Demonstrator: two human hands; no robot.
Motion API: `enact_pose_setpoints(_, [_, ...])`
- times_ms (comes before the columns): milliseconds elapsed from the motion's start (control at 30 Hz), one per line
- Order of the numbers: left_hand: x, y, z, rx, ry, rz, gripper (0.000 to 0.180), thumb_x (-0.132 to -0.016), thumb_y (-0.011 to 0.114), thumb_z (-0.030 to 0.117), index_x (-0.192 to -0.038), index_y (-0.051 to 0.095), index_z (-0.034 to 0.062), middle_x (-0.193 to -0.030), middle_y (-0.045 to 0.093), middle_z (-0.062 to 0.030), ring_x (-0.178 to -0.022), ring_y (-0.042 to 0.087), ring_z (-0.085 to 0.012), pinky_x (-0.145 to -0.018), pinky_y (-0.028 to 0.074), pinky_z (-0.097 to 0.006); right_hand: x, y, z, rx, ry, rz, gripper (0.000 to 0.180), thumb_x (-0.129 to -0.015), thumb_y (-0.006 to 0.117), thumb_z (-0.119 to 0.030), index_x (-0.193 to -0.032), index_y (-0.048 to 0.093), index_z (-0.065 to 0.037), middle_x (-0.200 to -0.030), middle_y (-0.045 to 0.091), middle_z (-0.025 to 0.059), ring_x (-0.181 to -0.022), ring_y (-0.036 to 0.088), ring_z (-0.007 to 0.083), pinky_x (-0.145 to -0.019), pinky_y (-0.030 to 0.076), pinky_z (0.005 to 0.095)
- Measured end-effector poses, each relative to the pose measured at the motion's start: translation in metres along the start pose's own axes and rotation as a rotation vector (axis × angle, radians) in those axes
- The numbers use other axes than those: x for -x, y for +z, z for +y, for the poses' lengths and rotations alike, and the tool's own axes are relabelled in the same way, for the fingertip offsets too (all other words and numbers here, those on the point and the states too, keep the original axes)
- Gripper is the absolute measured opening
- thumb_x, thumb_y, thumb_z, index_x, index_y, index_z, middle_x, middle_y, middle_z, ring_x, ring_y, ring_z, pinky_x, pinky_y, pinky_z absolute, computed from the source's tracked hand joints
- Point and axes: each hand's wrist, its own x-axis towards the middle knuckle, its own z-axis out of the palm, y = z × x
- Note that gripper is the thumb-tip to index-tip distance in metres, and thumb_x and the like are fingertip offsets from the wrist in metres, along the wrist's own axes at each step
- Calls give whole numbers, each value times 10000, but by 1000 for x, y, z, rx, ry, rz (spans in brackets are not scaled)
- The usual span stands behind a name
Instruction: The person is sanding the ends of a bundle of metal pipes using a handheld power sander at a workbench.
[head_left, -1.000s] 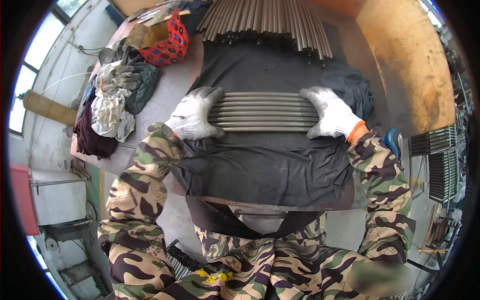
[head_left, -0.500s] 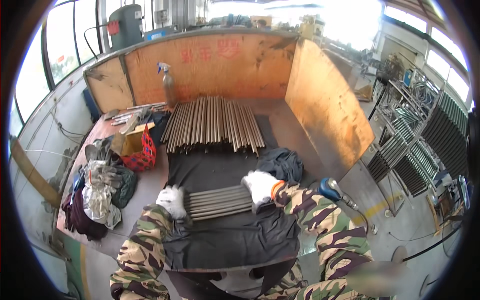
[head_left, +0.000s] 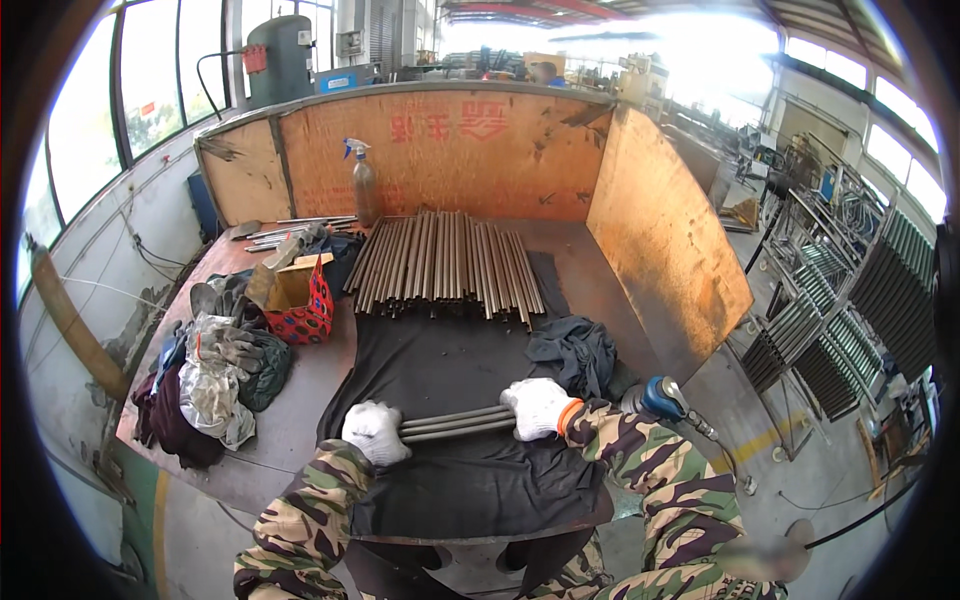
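A small bundle of dark grey metal rods (head_left: 455, 424) lies crosswise between my hands, over the near part of a black cloth (head_left: 430, 365). My left hand (head_left: 375, 433), in a white glove, is closed round the left ends. On the right ends, my right hand (head_left: 538, 408) is closed too, its white glove showing an orange cuff. The gloves hide the rod ends. Farther back, a wide pile of similar brown-grey rods (head_left: 445, 262) lies side by side, pointing away from me. Whether the rods are hollow, I cannot tell.
Crumpled dark cloth (head_left: 572, 352) lies beyond my right hand, near a blue air tool (head_left: 662, 398). Left on the table are a red patterned box (head_left: 305, 308) and a heap of gloves and rags (head_left: 215, 380). A spray bottle (head_left: 364, 188) stands before the wooden back board (head_left: 440, 140).
The rods between my hands were spread flat in a wider row; now they are bunched into a narrower bundle, with fewer showing. My fingers have closed round the ends. The view has shifted slightly.
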Motion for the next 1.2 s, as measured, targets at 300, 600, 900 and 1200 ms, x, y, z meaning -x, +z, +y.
enact_pose_setpoints(300, [11,24,16,-38,-46,161,392,-692,777,289,-1013,755,64,-1036,736,-191,-1026,703,-369,-949,543,-468,20,-6,-13,141,-13,110,224,-814,667,-134,-1018,713,-55,-897,771,198,-867,775,396,-759,611,483])
enact_pose_setpoints(600, [37,16,40,628,-172,565,423,-735,815,195,-1123,731,48,-1018,768,-192,-954,745,-412,-871,604,-476,77,-189,-100,340,-283,510,287,-807,819,-324,-1001,760,-121,-880,754,108,-825,754,323,-743,602,463])
enact_pose_setpoints(900, [58,50,35,945,-269,608,428,-765,836,192,-1129,685,25,-857,720,-153,-781,707,-346,-777,582,-426,13,-191,-180,-265,-413,899,130,-939,712,-198,-911,740,-74,-872,727,149,-834,729,391,-745,602,454])
enact_pose_setpoints(1200, [84,57,22,1171,-464,612,265,-781,862,112,-999,736,27,-816,758,-96,-748,709,-186,-744,585,-366,-12,-197,-183,-416,-600,1025,266,-983,696,-331,-1101,781,-108,-1116,758,159,-1074,727,363,-915,598,473])
